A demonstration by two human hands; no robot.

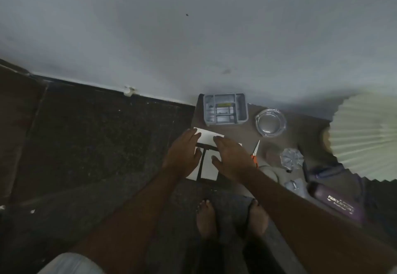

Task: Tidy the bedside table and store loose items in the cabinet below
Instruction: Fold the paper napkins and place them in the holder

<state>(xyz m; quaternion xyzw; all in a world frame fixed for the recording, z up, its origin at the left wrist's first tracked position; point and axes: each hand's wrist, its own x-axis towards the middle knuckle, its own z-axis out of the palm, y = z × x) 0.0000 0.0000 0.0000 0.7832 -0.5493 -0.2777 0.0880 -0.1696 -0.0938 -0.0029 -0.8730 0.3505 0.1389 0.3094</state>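
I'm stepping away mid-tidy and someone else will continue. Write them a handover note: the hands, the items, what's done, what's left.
Hands: left hand and right hand both lie flat on the white papers, gripping nothing.
Items: grey organiser at the back, glass ashtray beside it, orange-handled scissors right of the papers, crumpled wrapper and purple case further right.
Done: nothing visibly stored.
Left: all loose items; the cabinet is out of view.

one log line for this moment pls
stage: tidying tabletop | left hand: open, on white papers | right hand: open, on same papers | scissors, grey organiser, glass ashtray: not held
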